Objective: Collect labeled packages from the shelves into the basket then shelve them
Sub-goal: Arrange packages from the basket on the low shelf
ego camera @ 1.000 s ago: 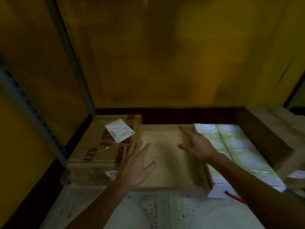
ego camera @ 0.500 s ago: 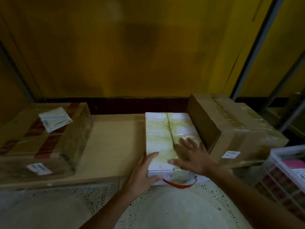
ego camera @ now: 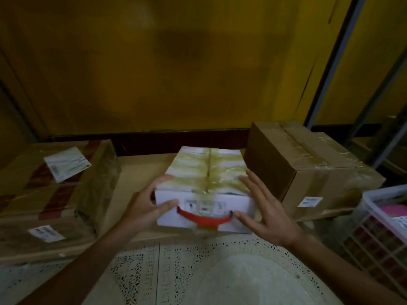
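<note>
Two hands are set on the white box (ego camera: 207, 172), which sits at the front edge of the shelf board (ego camera: 136, 172), between a tape-wrapped carton (ego camera: 55, 194) on the left and a brown carton (ego camera: 308, 164) close on the right. Its left front corner is gripped by the left hand (ego camera: 143, 208), with the thumb on the front face and the fingers curled over the top. Its right side is pressed by the straight, spread fingers of the right hand (ego camera: 271, 216), with the thumb laid beside the red handle (ego camera: 204, 220). Stiff card and modest weight are judged likely. The glossy tape on top may be slippery, so the bare sides or the handle are judged the better hold. A white basket (ego camera: 378, 199) is seen at the far right.
</note>
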{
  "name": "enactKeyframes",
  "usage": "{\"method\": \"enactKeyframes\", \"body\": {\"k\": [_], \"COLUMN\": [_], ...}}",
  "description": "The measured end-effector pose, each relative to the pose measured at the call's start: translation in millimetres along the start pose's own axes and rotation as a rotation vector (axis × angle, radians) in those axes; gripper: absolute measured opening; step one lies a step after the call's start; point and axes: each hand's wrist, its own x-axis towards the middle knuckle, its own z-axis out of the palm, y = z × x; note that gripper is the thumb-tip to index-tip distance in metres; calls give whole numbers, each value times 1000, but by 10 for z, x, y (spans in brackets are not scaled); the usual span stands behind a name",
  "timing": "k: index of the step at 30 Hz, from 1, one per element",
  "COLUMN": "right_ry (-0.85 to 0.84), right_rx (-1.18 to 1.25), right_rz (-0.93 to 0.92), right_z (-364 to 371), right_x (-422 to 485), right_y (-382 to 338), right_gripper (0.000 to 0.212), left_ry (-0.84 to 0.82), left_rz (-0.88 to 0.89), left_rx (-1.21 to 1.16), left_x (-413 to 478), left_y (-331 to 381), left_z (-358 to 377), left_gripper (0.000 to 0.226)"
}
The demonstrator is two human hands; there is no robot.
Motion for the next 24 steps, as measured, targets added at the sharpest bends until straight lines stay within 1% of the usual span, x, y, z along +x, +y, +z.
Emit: {"method": "enactKeyframes", "body": {"k": [1,3,6,9,11,12,14,16,17,19,21,22,23,24], "right_ry": [-17,-60,-65,-79,-69,-54,-2,15,9,-43,-97,-85,-41,28], "right_rx": [-3,-95,-247,-382,-423,-389,-230,-41,50,206,362,447,521,576], "right_rz": [-61,-151,-193,-263,-276,-256,-185,-68,-15,41,93,126,154,177], "right_z": [-17,-54,-90,-134,-228,-300,-462,-639,-715,-825,-880,-874,-840,-783], "right_x": [39,148,343,535,649,696,797,929,994,1091,1127,1122,1111,1097], "right_y": [-45,-119,-228,-348,-401,-427,-494,-614,-665,-725,-727,-728,-726,-719], "right_gripper": [86,104,118,125,118,111,97,84,77,66,58,55,55,60], "left_ry": [51,127,183,240,264,268,259,219,178,45,-71,-71,-29,31], "left_rz": [-10,-15,-7,-18,-31,-36,-46,-86,-122,-196,-245,-229,-193,-158], "left_rx": [-36,-94,-68,-69,-140,-193,-312,-335,-295,-242,-267,-278,-275,-268], "left_x": [33,109,220,248,214,195,188,154,117,-44,-223,-272,-285,-278], "left_y": [46,142,227,308,333,341,349,349,321,217,94,5,-75,-131], "left_z": [-90,-236,-339,-402,-486,-547,-669,-720,-702,-591,-467,-405,-346,-281], "left_gripper": [49,42,39,37,37,42,54,61,59,55,64,66,66,66]}}
